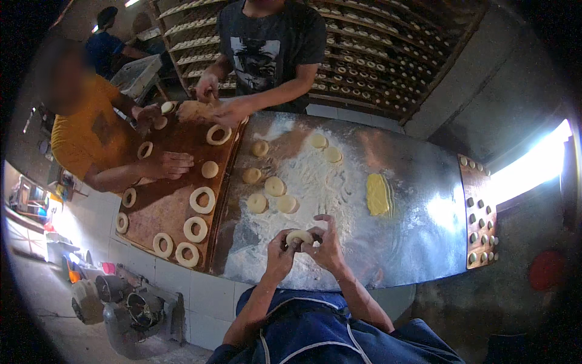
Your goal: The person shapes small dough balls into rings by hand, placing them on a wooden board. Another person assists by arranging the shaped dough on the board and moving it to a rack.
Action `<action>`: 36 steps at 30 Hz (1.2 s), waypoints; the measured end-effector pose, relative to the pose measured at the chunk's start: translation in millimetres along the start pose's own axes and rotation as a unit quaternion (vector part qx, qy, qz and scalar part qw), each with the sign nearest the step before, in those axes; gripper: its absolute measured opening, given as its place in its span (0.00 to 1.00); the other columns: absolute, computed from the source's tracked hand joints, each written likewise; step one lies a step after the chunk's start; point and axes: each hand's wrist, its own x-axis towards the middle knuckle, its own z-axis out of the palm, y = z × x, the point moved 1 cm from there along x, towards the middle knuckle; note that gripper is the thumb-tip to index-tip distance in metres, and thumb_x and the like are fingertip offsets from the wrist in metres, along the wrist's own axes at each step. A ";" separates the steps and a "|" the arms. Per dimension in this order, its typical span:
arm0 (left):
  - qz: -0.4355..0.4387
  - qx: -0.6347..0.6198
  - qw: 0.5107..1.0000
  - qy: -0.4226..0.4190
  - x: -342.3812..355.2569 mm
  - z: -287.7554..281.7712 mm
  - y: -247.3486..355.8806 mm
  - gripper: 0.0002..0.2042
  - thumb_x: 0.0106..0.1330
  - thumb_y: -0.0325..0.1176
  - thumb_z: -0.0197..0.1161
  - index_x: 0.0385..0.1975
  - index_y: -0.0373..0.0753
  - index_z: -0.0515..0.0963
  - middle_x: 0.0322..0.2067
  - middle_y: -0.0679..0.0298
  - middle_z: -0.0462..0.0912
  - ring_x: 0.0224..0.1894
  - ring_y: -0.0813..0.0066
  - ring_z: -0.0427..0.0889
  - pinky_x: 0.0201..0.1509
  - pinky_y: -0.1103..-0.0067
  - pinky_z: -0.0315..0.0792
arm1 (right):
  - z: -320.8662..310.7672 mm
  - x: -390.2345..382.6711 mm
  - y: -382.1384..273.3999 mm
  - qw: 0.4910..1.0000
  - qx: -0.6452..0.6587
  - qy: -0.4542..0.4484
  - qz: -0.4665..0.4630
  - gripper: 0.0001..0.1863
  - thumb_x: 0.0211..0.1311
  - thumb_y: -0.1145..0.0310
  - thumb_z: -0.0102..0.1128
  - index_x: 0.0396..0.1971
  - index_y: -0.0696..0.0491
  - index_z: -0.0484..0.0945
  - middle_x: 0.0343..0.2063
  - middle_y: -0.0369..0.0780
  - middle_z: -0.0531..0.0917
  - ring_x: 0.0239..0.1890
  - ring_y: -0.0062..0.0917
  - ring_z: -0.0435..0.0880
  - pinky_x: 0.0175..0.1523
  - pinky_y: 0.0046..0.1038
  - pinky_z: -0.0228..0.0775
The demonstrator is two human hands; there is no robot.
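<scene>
Low in the middle, my left hand [281, 255] and my right hand [323, 252] both grip a pale dough ring [299, 235], thumbs and fingers at its middle, with one right finger raised. Under them a floured metal table [427, 242] holds several dough rounds [275, 185] ahead of my hands and a yellow slab [377, 195] to the right. A wooden board [148, 224] to the left carries several larger dough rings [202, 200].
A co-worker in orange [85, 133] reaches over the left board; another in dark grey [267, 73] works across the table. A third person [104, 42] is farther back. Racks of dough [376, 60] stand behind. A small board [474, 212] lies right. Machinery [139, 309] stands lower left.
</scene>
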 end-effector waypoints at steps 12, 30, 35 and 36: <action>-0.071 -0.397 0.915 0.010 2.8 26.1 -33.7 0.15 0.71 0.44 0.52 0.52 0.45 0.68 0.42 0.62 0.80 0.43 0.62 0.82 0.49 0.67 0.77 | -21.0 0.5 83.9 0.994 0.093 0.022 0.055 0.28 0.69 0.44 0.43 0.42 0.57 0.74 0.31 0.42 0.81 0.29 0.27 0.80 0.37 0.29 0.72; 0.243 0.193 0.951 -0.017 4.4 16.2 -32.3 0.16 0.64 0.44 0.51 0.25 0.36 0.69 0.15 0.59 0.69 0.21 0.60 0.72 0.24 0.72 0.65 | 17.2 -34.0 60.7 0.982 -0.123 0.072 -0.123 0.20 0.68 0.61 0.40 0.34 0.62 0.77 0.26 0.51 0.79 0.29 0.41 0.76 0.37 0.39 0.68; 0.459 0.278 0.840 -0.084 10.5 -10.3 -24.0 0.18 0.66 0.43 0.51 0.19 0.37 0.65 0.17 0.67 0.61 0.21 0.77 0.64 0.25 0.77 0.58 | 26.2 -27.4 42.0 0.996 -0.082 0.020 -0.006 0.37 0.67 0.44 0.36 0.26 0.65 0.82 0.19 0.50 0.81 0.22 0.36 0.78 0.35 0.34 0.70; 0.393 0.202 0.895 -0.049 7.6 -13.4 -24.3 0.20 0.66 0.47 0.51 0.19 0.37 0.65 0.17 0.68 0.60 0.22 0.78 0.64 0.25 0.77 0.58 | 25.6 -27.7 28.6 0.996 -0.069 -0.056 0.025 0.37 0.67 0.44 0.36 0.27 0.65 0.82 0.19 0.50 0.81 0.21 0.36 0.78 0.35 0.34 0.70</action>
